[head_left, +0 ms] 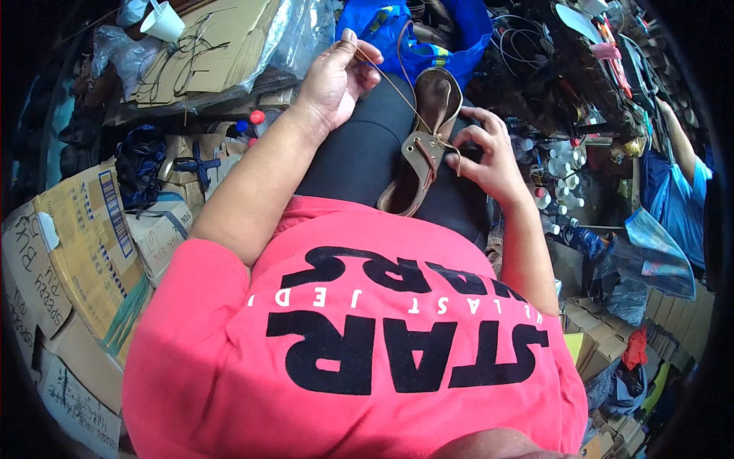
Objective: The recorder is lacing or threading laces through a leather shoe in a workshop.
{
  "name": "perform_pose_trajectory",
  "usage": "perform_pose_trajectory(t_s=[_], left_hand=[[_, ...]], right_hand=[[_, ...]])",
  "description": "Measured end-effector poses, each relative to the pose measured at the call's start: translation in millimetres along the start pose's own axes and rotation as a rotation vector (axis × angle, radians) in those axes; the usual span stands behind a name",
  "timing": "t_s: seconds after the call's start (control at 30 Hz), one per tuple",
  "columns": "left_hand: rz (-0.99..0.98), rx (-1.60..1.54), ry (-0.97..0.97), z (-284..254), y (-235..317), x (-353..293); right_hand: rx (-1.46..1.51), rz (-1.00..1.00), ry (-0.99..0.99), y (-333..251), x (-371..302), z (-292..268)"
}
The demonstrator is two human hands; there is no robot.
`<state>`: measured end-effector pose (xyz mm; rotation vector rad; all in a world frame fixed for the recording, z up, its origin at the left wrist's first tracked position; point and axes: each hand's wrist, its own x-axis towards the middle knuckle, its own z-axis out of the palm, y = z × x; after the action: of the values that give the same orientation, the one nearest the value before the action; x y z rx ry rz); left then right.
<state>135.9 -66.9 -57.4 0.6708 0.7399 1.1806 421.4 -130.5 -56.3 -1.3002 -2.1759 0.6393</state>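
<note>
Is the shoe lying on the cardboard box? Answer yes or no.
No, the shoe rests on the person's lap, steadied by the right hand.

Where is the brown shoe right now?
In the head view, the brown shoe lies on the person's lap, just right of centre. The right hand holds its side, and the left hand pulls a lace up from it.

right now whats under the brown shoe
The brown shoe rests on the person's lap, covered in black cloth. The right hand steadies it. The shoe hides the cloth directly beneath it.
</note>
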Motion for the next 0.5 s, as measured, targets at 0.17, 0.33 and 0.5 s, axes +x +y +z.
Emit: perform_pose_trajectory(t_s=[0.17,0.33,0.5], left_hand=[[-0.126,-0.317,-0.108,15,-3,4],[-0.23,-0.402,-0.141,13,-1,3],[-0.312,-0.211,0.028,12,-1,3]], right_hand=[[0.776,0.468,0.529,29,16,15],[2.111,0.557,0.48,37,7,-18],[1.893,0.659,0.362,39,-18,-19]])
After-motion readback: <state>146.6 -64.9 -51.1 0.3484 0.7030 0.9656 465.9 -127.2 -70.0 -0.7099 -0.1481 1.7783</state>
